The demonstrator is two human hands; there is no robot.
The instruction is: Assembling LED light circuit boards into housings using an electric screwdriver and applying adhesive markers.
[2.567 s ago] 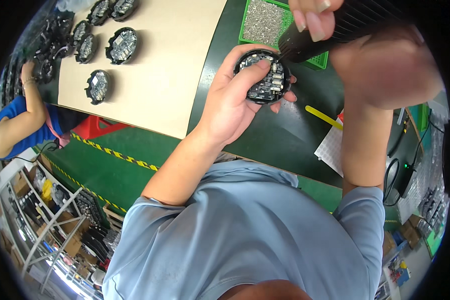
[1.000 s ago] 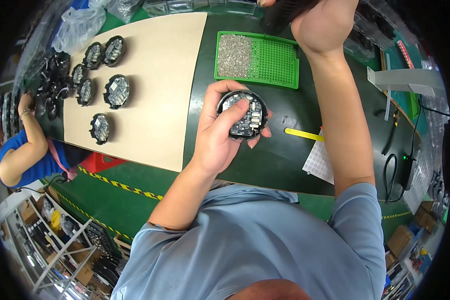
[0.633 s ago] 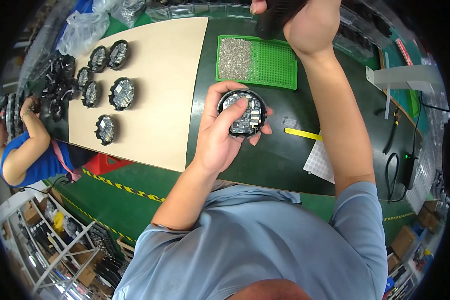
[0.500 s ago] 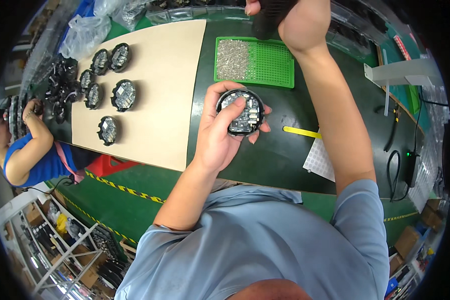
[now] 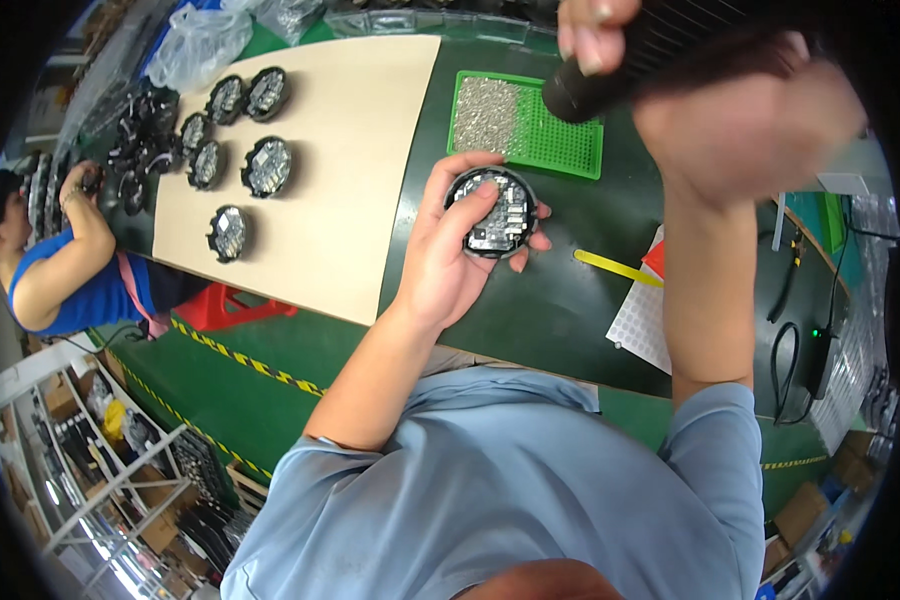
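My left hand (image 5: 444, 250) grips a round black housing (image 5: 507, 228) with a circuit board facing up. Its thumb presses on the board, and the fingers wrap round the far rim. Raised at the upper right, my right hand (image 5: 735, 140) is closed round a ribbed black cylindrical tool (image 5: 660, 62), perhaps an electric screwdriver. Motion smears the hand, and the tool's far end runs into shadow. The tool's blunt end overlaps the right part of a green tray (image 5: 570, 170) in view. Small silver pieces, apparently screws (image 5: 486, 112), fill the tray's left part; the right part is perforated.
Several round board housings (image 5: 268, 167) lie on a beige sheet (image 5: 345, 210) at left. A yellow strip (image 5: 610, 266) and a dotted white sheet (image 5: 638, 325) lie at right, near pliers (image 5: 788, 275) and a black cable (image 5: 785, 365). A co-worker (image 5: 70, 260) sits at far left.
My right hand has swung right and nearer with the black tool, uncovering more of the green tray. My left hand keeps its grip on the round housing. The view has shifted slightly.
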